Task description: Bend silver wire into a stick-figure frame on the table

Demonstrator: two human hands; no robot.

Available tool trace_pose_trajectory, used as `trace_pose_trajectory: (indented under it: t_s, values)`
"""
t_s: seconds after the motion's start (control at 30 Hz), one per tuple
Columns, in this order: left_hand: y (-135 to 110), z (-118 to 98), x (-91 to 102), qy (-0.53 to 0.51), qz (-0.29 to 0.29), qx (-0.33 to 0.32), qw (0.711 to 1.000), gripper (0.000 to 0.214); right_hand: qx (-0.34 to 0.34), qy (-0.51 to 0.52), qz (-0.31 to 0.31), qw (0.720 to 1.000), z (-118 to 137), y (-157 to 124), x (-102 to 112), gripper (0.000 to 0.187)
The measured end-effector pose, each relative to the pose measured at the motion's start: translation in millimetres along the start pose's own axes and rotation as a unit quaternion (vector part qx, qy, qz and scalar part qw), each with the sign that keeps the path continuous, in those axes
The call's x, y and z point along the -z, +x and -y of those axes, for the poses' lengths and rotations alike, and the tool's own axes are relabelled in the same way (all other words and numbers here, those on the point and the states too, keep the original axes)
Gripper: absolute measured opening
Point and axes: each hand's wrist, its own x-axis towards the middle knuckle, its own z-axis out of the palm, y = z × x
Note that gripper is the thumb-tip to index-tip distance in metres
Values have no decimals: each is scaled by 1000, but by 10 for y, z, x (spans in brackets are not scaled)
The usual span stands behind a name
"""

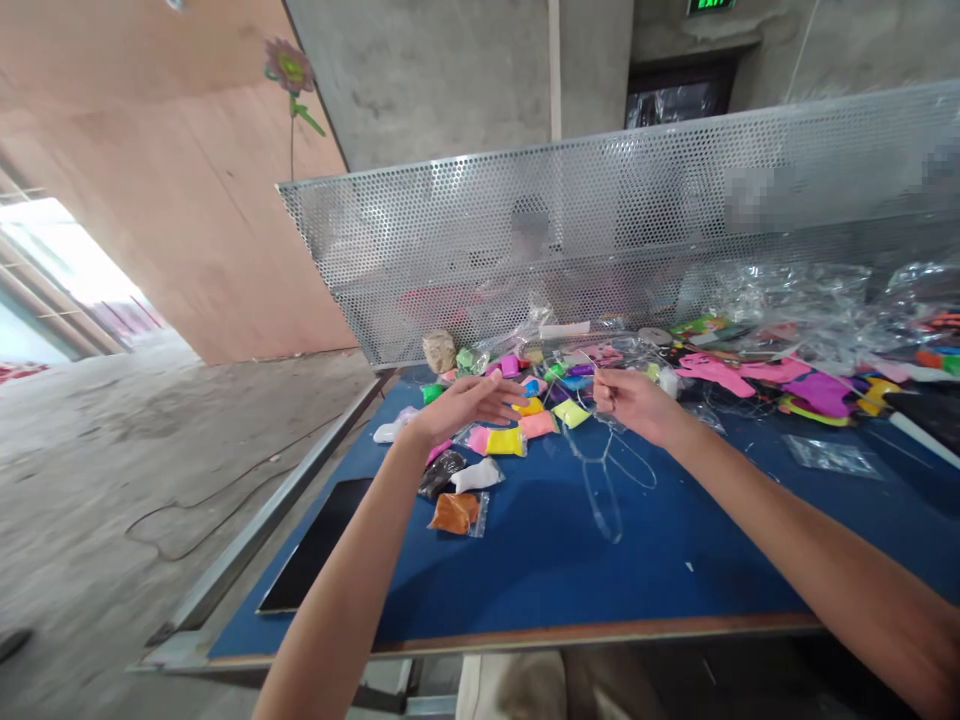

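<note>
My right hand is closed in a pinch on a thin, pale wire bent into several loops, which hang below the fingers over the blue table. My left hand reaches in from the other side, fingers stretched out and holding nothing that I can see. Under and beside it lie small packets of coloured, clay-like material: a yellow packet, a white packet and an orange packet. Between the hands rests a pale yellow packet.
A perforated metal screen stands along the table's back edge, with a flower on a stem at its left end. Clear plastic bags and pink cut pieces crowd the back right. A black flat panel lies front left.
</note>
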Motion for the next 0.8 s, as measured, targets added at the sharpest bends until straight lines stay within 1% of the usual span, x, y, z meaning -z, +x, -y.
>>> trace_pose_trajectory:
  t_s: [0.03, 0.1, 0.13, 0.17, 0.2, 0.23, 0.3, 0.37, 0.4, 0.43, 0.47, 0.5, 0.57, 0.67, 0.8]
  values:
    - [-2, 51, 13, 25, -14, 3, 1000, 60, -36, 43, -10, 998, -59, -2, 64, 32]
    - [-37, 126, 36, 113, -17, 22, 993, 58, -87, 93, -30, 991, -163, -16, 174, 30]
    - [-82, 153, 51, 177, -13, 36, 984, 57, -100, 103, -40, 989, -203, -28, 215, 30]
    - [-152, 177, 71, 252, -14, 53, 966, 57, -109, 108, -47, 987, -233, -42, 247, 30]
    - [-251, 203, 96, 338, -24, 69, 938, 56, -113, 112, -51, 986, -252, -57, 267, 29]
    - [-381, 239, 127, 415, -48, 92, 904, 56, -113, 115, -53, 986, -260, -73, 276, 29]
    - [-720, 353, 204, 520, -133, 157, 829, 59, -105, 121, -47, 986, -252, -104, 261, 26]
    - [-1115, 525, 287, 574, -242, 240, 744, 69, -93, 125, -34, 987, -229, -127, 213, 24]
    - [-1309, 623, 325, 582, -277, 282, 711, 75, -89, 125, -28, 988, -219, -135, 181, 23]
    - [-1486, 720, 357, 579, -294, 326, 687, 82, -86, 124, -25, 988, -212, -141, 147, 23]
    - [-1638, 808, 380, 569, -292, 361, 679, 88, -85, 121, -21, 989, -209, -145, 114, 23]
    - [-1760, 881, 393, 555, -274, 386, 684, 91, -83, 117, -18, 989, -210, -149, 83, 23]
    - [-1910, 972, 386, 514, -236, 435, 701, 85, -79, 112, -12, 990, -218, -160, 38, 22]
    - [-1948, 985, 317, 518, -274, 448, 675, 82, -73, 108, -2, 991, -231, -186, 22, 21]
    - [-1897, 934, 246, 527, -310, 460, 644, 91, -71, 108, -2, 992, -234, -216, 55, 20]
